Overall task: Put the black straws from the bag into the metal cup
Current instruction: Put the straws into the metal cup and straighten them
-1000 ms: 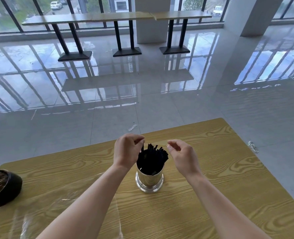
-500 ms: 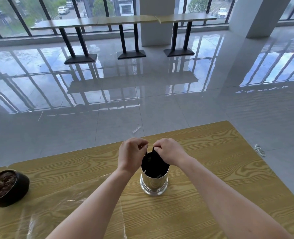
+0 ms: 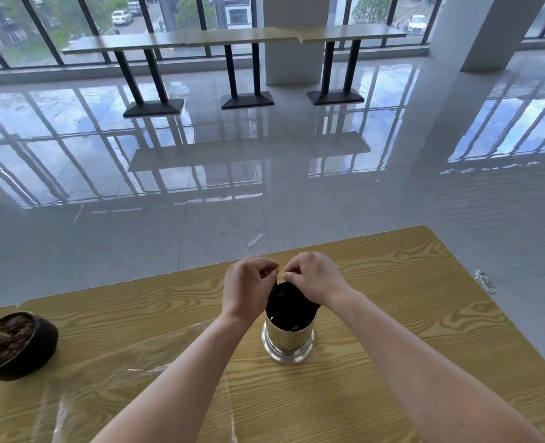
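Observation:
A shiny metal cup (image 3: 288,343) stands upright on the wooden table (image 3: 408,314), packed with black straws (image 3: 288,310). My left hand (image 3: 249,286) closes in on the bunch from the left and my right hand (image 3: 316,279) from the right. Both hands have curled fingers over the straw tops, fingertips almost meeting above the cup's far rim. The tips of the straws are hidden under my hands. The clear plastic bag (image 3: 130,378) lies flat on the table under my left forearm, and I see no straws in it.
A dark round pot (image 3: 18,343) with brown contents sits at the table's left edge. The table's far edge is just beyond the cup, with glossy tiled floor behind. Long tables (image 3: 233,36) stand by the windows far off.
My right hand, loose beside the straws a second ago, has closed onto the bunch. The fanned-out straws are now gathered tight between both hands. The cup has stayed put.

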Available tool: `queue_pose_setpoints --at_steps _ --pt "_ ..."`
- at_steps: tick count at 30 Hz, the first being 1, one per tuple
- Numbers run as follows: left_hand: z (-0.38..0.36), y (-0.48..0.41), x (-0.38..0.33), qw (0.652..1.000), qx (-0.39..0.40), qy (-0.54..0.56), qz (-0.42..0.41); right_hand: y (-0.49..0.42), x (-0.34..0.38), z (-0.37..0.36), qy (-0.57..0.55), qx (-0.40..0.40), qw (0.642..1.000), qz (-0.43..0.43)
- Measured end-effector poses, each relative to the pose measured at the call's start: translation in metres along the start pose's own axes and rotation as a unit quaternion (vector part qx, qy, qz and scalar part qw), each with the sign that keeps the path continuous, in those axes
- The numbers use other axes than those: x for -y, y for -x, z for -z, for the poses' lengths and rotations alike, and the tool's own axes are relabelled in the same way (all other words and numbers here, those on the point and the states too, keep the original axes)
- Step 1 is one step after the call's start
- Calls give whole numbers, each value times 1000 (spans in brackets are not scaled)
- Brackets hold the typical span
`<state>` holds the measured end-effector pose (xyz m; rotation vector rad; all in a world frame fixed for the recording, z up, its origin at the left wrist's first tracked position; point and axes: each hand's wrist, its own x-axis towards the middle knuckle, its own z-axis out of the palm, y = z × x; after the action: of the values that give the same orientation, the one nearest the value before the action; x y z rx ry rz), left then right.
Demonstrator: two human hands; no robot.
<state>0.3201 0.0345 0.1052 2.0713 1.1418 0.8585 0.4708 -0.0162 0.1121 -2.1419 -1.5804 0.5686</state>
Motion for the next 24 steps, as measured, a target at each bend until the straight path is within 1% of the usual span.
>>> queue_pose_setpoints --at_steps 5,8,14,18,21,24 --pt "2 -1 -1 1000 0 -2 3 -4 6 5 20 12 999 -25" --pt "3 -1 -1 1000 -4 4 4 -4 7 11 22 4 999 -41" --pt "3 -2 -4 1000 -7 21 19 -10 9 24 -37 -46 995 -81" --pt "5 -3 -6 999 -5 30 28 -8 5 28 -95 -44 990 -91" --pt "6 -4 -8 999 -6 32 31 -5 5 28 -125 -57 989 -57" --pt "7 -7 -10 999 -2 37 33 -2 14 27 -76 -74 994 33"
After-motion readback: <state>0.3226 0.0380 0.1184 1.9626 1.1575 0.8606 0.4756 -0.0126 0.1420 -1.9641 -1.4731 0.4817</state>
